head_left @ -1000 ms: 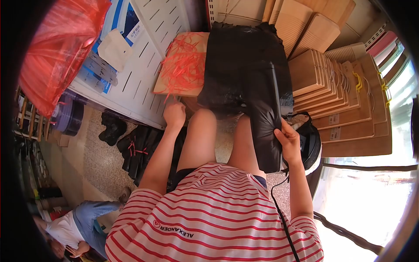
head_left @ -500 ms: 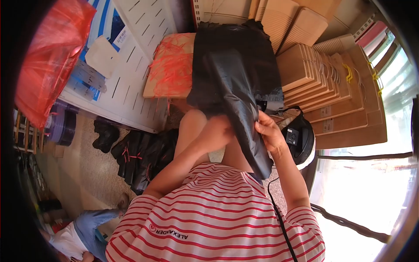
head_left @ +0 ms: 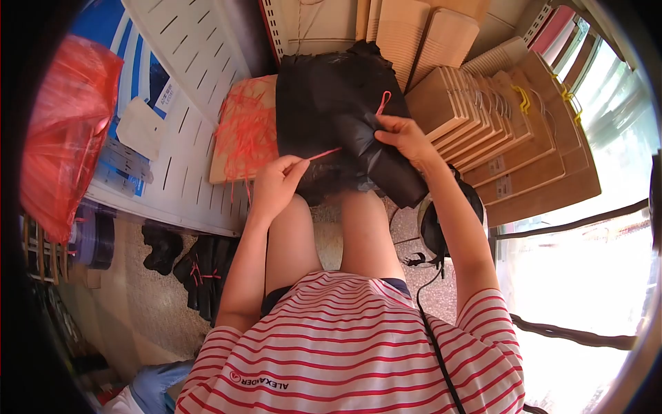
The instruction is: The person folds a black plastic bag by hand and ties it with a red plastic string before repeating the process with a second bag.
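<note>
Head view, looking down over a red-striped shirt (head_left: 345, 345) and two bare knees. The left hand (head_left: 274, 183), at centre frame, has its grip pinched together on one end of a red tie (head_left: 323, 154). The tie runs taut to the right toward a roll of black bags (head_left: 393, 176). The right hand (head_left: 405, 136), just right of centre, has its grip clamped on the upper part of that roll. The tie's other end loops up above its fingers; whether they also pinch the tie cannot be told at this size. The roll lies tilted, its lower end just right of the knees and its upper end against a stack of black bags (head_left: 317, 83) at upper centre. Left of the stack, a heap of loose red ties (head_left: 241, 131) lies on a brown card. Brown paper bags (head_left: 503, 138) stand in rows at upper right. A red plastic bag (head_left: 62, 131) fills the left edge. Tied black bundles (head_left: 200, 265) lie on the floor (head_left: 152, 303) at lower left.
</note>
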{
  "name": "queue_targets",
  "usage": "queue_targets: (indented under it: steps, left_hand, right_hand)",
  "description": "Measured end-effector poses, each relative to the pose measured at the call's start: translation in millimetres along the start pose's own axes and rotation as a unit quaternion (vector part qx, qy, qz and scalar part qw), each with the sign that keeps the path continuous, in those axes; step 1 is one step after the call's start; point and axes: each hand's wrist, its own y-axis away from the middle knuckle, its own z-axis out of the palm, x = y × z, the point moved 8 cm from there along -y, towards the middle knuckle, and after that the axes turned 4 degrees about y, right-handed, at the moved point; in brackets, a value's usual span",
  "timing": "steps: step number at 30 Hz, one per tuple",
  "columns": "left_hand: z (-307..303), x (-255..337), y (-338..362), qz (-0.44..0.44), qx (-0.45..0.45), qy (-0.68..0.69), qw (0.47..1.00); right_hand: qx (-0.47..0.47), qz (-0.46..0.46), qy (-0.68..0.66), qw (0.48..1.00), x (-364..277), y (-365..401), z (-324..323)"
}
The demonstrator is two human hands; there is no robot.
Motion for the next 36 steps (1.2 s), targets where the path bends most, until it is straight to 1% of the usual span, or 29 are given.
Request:
queue_targets:
  steps: [1,2,3,4,6,7,8,9,10,12,13,15,16,17,18,19,21,22,23,24,25,27,28,30,31,33,34,35,36]
  left_hand:
    - [1.8,-2.0,-3.6,0.002,-0.002,-0.001,1.000]
    - [2.9,-3.7,-7.4,0.003,-0.003,-0.032,0.999]
    - [3.0,-2.6,-11.1,0.003,-0.002,-0.064,0.998]
    - [4.3,-0.2,-15.3,0.005,-0.004,-0.065,0.998]
    - [9.2,10.1,-23.9,0.024,0.009,-0.047,0.999]
    - [13.5,13.5,-29.0,0.024,0.006,-0.046,0.999]
    - [18.8,17.7,-35.8,0.031,-0.002,-0.047,0.998]
    - [25.2,22.0,-43.3,0.039,-0.009,-0.046,0.998]
    - [32.6,24.2,-51.4,0.041,-0.012,-0.045,0.998]
    - [52.4,29.3,-66.0,0.052,-0.038,-0.001,0.998]
    - [59.7,34.0,-71.1,0.052,-0.038,0.000,0.998]
    - [86.9,36.4,-78.5,-0.003,-0.116,0.095,0.989]
    - [94.1,41.4,-82.4,0.004,-0.121,0.092,0.988]
    - [99.4,43.7,-86.7,0.005,-0.122,0.091,0.988]
    - [104.9,40.9,-91.3,-0.018,-0.122,0.097,0.988]
    - [109.7,37.6,-96.1,-0.040,-0.123,0.103,0.986]
    - [116.1,28.0,-110.6,-0.042,-0.102,0.105,0.988]
    - [114.9,23.8,-120.6,-0.008,-0.061,0.075,0.995]
    - [113.7,19.4,-127.4,0.025,-0.020,0.044,0.999]
    - [111.3,26.3,-128.0,0.039,-0.002,0.024,0.999]
    - [111.6,30.9,-128.9,0.040,-0.003,0.024,0.999]
    - [107.9,48.7,-128.5,0.098,0.018,-0.073,0.992]
    - [106.2,52.2,-128.5,0.097,0.017,-0.074,0.992]
    - [111.2,50.8,-129.7,0.052,-0.042,-0.130,0.989]
    - [108.3,53.1,-130.5,0.051,-0.042,-0.131,0.989]
    - [111.8,63.1,-130.1,0.116,-0.102,-0.124,0.980]
    - [112.0,56.8,-132.1,0.115,-0.103,-0.125,0.980]
    - [111.2,45.9,-134.4,0.087,-0.103,0.038,0.990]
    - [109.0,40.5,-134.9,0.056,-0.100,0.201,0.973]
  right_hand:
    - [0.023,-0.008,0.068,0.997,37.1,-13.8,-17.0]
    - [0.039,0.010,0.137,0.990,57.8,-17.5,-23.9]
    - [0.054,0.028,0.205,0.977,56.2,-16.1,-20.9]
    - [0.056,0.027,0.204,0.977,50.7,-13.0,-19.0]
    - [0.118,0.009,0.369,0.922,29.0,-2.5,-22.1]
    - [0.120,0.011,0.368,0.922,30.5,-2.5,-22.2]
    - [0.163,-0.072,0.461,0.869,16.1,0.2,-20.8]
    - [0.203,-0.154,0.546,0.798,1.9,5.5,-15.1]
    - [0.206,-0.153,0.547,0.797,-4.1,6.3,-11.2]
    - [0.238,-0.209,0.513,0.798,-23.4,11.8,-2.4]
    - [0.239,-0.209,0.513,0.797,-23.0,10.4,-0.4]
    - [0.218,-0.211,0.420,0.855,-18.2,5.8,1.4]
    - [0.219,-0.211,0.420,0.855,-16.9,4.0,4.7]
    - [0.228,-0.193,0.358,0.885,-12.4,1.5,2.6]
    - [0.235,-0.174,0.294,0.910,-7.7,-0.9,-0.1]
    - [0.237,-0.176,0.294,0.909,-7.6,-2.5,0.0]
    - [0.213,-0.189,0.241,0.928,-6.1,-6.6,1.1]
    - [0.215,-0.189,0.241,0.927,-1.8,-10.5,-0.2]
    - [0.190,-0.206,0.239,0.930,1.1,-17.6,2.4]
    - [0.166,-0.223,0.236,0.931,0.0,-23.3,5.2]
    - [0.167,-0.223,0.236,0.931,0.0,-27.6,2.3]
    - [0.118,-0.314,0.388,0.858,-12.7,-27.3,20.7]
    - [0.118,-0.313,0.386,0.859,-13.7,-27.8,22.5]
    - [0.084,-0.333,0.308,0.887,-17.5,-27.0,27.3]
    - [0.084,-0.332,0.307,0.888,-19.2,-25.5,26.6]
    - [0.076,-0.111,0.300,0.945,10.2,-36.8,11.0]
    - [0.076,-0.111,0.299,0.945,11.7,-36.6,8.5]
    - [0.057,-0.105,0.239,0.964,15.8,-37.3,7.4]
    - [0.038,-0.100,0.179,0.978,18.8,-37.8,6.1]
